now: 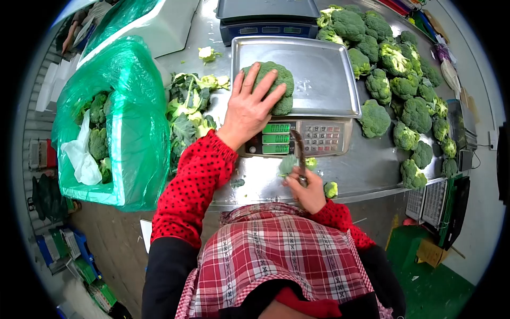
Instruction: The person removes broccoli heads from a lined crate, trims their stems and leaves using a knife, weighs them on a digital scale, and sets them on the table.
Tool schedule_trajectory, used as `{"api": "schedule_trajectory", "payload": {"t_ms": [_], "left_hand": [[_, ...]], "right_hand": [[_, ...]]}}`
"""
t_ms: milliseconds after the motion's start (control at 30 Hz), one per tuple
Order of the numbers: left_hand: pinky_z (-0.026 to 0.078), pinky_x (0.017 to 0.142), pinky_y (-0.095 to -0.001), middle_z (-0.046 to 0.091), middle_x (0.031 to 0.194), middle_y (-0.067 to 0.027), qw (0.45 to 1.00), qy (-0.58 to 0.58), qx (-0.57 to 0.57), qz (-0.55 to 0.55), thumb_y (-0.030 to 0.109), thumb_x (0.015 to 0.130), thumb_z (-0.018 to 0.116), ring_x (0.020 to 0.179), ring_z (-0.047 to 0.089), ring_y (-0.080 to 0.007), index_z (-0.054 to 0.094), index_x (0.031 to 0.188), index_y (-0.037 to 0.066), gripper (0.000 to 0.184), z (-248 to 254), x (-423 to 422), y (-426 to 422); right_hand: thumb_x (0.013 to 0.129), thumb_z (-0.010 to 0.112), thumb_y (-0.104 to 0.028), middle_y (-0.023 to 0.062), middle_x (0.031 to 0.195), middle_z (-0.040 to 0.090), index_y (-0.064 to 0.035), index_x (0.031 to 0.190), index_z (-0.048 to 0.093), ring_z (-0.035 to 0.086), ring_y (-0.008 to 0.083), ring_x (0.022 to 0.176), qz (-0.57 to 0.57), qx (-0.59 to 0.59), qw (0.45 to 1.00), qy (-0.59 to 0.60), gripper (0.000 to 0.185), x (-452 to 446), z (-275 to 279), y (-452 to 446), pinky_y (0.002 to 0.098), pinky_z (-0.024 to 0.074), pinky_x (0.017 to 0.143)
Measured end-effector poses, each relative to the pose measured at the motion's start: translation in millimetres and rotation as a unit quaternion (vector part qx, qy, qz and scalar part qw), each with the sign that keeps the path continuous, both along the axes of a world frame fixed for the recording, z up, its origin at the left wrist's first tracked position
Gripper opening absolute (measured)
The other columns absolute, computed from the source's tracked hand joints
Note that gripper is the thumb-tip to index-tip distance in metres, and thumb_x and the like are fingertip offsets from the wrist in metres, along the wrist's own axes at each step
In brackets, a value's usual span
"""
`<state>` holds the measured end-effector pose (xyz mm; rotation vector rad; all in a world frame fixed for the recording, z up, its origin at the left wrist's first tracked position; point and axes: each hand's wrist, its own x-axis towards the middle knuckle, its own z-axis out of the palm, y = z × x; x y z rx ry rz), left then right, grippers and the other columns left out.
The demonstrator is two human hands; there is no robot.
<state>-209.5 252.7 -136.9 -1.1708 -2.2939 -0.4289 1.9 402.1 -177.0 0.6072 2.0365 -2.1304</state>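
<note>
My left hand grips a large broccoli head from above, its fingers spread over the crown at the left end of the scale's metal pan. In my right hand is a knife, its curved dark blade pointing up past the scale's keypad. A small broccoli floret is close to my right fingertips; whether they touch it I cannot tell. The green scale display is lit, showing mostly zeros. Two more small florets, one of them a loose floret, are near my right hand.
Many broccoli heads are piled on the right of the metal table. Left of the scale are leaf and stem trimmings. A box lined with green plastic holds several broccoli heads. A second scale stands behind.
</note>
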Motion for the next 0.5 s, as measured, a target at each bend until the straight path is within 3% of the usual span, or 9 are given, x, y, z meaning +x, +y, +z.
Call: {"api": "schedule_trajectory", "payload": {"t_ms": [33,133,200,267,333,367,467,500], "left_hand": [[0.033,0.109,-0.056,0.047,0.141,-0.0121,0.996,-0.072,0.041,0.013,0.017,0.061,0.08,0.137,0.036,-0.0374,0.057,0.128,0.019,0.072,5,8,-3],[0.034,0.107,-0.0518,0.048,0.139,-0.0163,0.983,-0.051,0.163,0.062,0.023,0.065,0.083,0.131,0.043,-0.038,0.054,0.129,0.01,0.072,-8,30,-38],[0.034,0.106,-0.0508,0.049,0.137,-0.0175,0.973,-0.089,0.166,0.135,0.03,0.069,0.082,0.128,0.045,-0.0389,0.053,0.127,0.004,0.07,-37,54,-62],[0.031,0.107,-0.0524,0.049,0.138,-0.0173,0.968,-0.127,0.142,0.162,0.036,0.071,0.08,0.13,0.042,-0.0388,0.054,0.126,0.002,0.069,-64,70,-79],[0.028,0.109,-0.0548,0.048,0.139,-0.0165,0.973,-0.139,0.011,0.182,0.039,0.073,0.077,0.132,0.04,-0.0384,0.054,0.126,0.003,0.068,-73,80,-89],[0.027,0.109,-0.0562,0.046,0.141,-0.016,0.974,-0.161,-0.033,0.159,0.039,0.075,0.076,0.134,0.038,-0.0377,0.054,0.127,0.004,0.066,-77,85,-92],[0.026,0.11,-0.056,0.056,0.127,-0.0111,0.96,-0.175,-0.153,0.153,0.027,0.078,0.071,0.131,0.043,-0.0331,0.058,0.12,0.006,0.049,-107,106,-114],[0.026,0.11,-0.0567,0.059,0.119,-0.0103,0.962,-0.163,-0.144,0.163,0.021,0.077,0.069,0.126,0.048,-0.0321,0.061,0.111,0.005,0.039,-113,112,-127]], "right_hand": [[0.086,0.072,-0.013,-0.002,0.069,0.061,0.005,0.1,0.064,0.054,0.0045,0.061,0.01,0.013,0.999,-0.04,0.024,10,0,13,0.0222,0.0429,0.053],[0.087,0.072,-0.013,0.0023,0.066,0.063,0.0022,0.088,0.065,0.053,0.0067,0.055,0.015,0.035,0.997,-0.066,0.017,35,-14,35,0.0244,0.043,0.048],[0.084,0.076,-0.017,0.004,0.07,0.064,0.0027,0.092,0.066,0.059,0.0099,0.061,0.163,0.176,0.971,0.012,0.023,46,-23,37,0.0272,0.048,0.057],[0.08,0.078,-0.026,0.0124,0.073,0.065,-0.0007,0.098,0.068,0.065,0.0254,0.065,0.221,0.172,0.957,0.072,0.033,30,-2,16,0.0336,0.0516,0.064],[0.081,0.076,-0.026,0.013,0.076,0.066,-0.0025,0.096,0.068,0.066,0.0271,0.066,0.25,0.174,0.941,0.148,0.029,15,-9,9,0.0359,0.0511,0.062],[0.081,0.076,-0.025,0.0128,0.078,0.066,-0.0029,0.095,0.068,0.066,0.0285,0.067,0.275,0.216,0.929,0.12,0.027,6,-6,8,0.0367,0.0507,0.06],[0.08,0.076,-0.024,0.0124,0.084,0.068,-0.0039,0.088,0.067,0.065,0.0316,0.068,0.321,0.3,0.894,0.091,0.023,-20,3,17,0.0387,0.0499,0.056],[0.08,0.076,-0.021,0.0122,0.085,0.067,-0.003,0.091,0.067,0.065,0.0279,0.071,0.297,0.33,0.881,0.164,0.023,-27,5,22,0.0363,0.0516,0.061]]}}
